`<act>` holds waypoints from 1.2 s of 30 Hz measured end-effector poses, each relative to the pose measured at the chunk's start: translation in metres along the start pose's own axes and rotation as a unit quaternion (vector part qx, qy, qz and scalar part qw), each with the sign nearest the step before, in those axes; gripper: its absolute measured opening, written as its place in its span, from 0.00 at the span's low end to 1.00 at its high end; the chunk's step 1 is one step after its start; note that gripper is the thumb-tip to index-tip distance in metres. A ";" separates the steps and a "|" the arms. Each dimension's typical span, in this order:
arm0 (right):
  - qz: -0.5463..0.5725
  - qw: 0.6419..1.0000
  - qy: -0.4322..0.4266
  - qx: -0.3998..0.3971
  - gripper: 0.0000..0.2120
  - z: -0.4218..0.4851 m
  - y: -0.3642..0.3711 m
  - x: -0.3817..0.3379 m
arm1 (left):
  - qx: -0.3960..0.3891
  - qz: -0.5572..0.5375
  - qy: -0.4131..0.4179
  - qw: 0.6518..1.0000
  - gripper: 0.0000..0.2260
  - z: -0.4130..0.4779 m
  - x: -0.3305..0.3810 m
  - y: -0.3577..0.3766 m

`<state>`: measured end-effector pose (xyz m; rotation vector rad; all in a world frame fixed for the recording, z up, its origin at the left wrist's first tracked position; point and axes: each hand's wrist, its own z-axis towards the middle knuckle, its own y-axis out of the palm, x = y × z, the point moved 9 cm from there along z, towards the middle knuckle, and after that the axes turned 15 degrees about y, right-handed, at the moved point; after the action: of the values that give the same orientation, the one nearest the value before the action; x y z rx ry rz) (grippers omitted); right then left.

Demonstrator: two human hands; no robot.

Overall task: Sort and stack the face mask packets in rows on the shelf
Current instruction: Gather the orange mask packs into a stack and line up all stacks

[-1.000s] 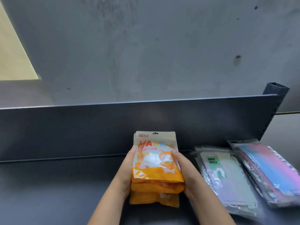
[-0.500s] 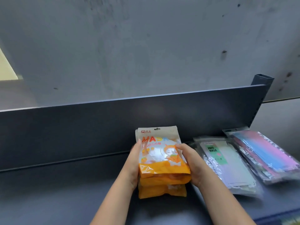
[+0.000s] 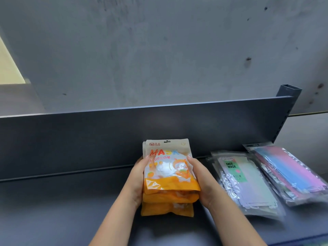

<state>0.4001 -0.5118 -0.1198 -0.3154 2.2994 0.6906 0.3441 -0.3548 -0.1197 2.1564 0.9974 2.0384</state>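
The stack of orange-and-white glossy plastic mask packets [image 3: 169,176] lies lower centre on the dark grey metal shelf [image 3: 62,201]. The left hand [image 3: 138,180] and right hand [image 3: 202,181] clasp its long edges, fingers curled round the sides. Judged light, soft and slippery, so press both sides evenly. Clear FACE MASK packets [image 3: 245,183] and pink-and-blue packets [image 3: 291,173] lie lower right. A grey concrete wall [image 3: 159,50] fills the upper frame.

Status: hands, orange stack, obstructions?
Both gripping: left hand, right hand on sides of orange mask stack. Stack rests on shelf. FACE MASK stack and pastel stack lie to its right.
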 end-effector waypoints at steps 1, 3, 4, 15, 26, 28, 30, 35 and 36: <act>-0.008 1.000 -0.001 0.002 0.22 0.000 0.001 0.001 | 0.001 -0.004 -0.005 1.000 0.19 -0.001 -0.001 0.000; -0.018 1.000 -0.003 0.003 0.22 0.000 0.003 0.003 | 0.003 -0.012 -0.010 1.000 0.20 -0.002 -0.002 0.000; -0.019 1.000 -0.003 0.003 0.22 0.001 0.004 0.004 | 0.006 -0.014 -0.012 1.000 0.20 -0.003 -0.003 0.000; -0.171 0.967 -0.113 0.150 0.32 -0.018 -0.016 -0.027 | 0.086 0.282 0.118 0.948 0.29 -0.006 0.045 -0.030; -0.575 0.668 -0.318 0.350 0.33 -0.088 -0.003 -0.068 | 0.004 0.752 0.379 0.539 0.35 -0.050 0.100 0.094; -0.573 0.661 -0.319 0.365 0.32 -0.093 -0.019 -0.069 | 0.009 0.734 0.396 0.551 0.32 -0.051 0.090 0.113; -0.566 0.661 -0.308 0.385 0.32 -0.098 -0.042 -0.070 | -0.003 0.727 0.400 0.558 0.30 -0.050 0.077 0.131; -0.508 0.705 -0.256 0.424 0.27 -0.106 -0.108 -0.071 | -0.062 0.717 0.388 0.575 0.26 -0.042 0.042 0.176; -0.500 0.710 -0.245 0.432 0.25 -0.107 -0.121 -0.070 | -0.074 0.714 0.387 0.578 0.25 -0.042 0.035 0.187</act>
<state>0.4394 -0.6702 -0.0536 -0.7103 1.3576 -0.7724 0.3849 -0.5049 -0.0031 1.8853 -1.7862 3.3871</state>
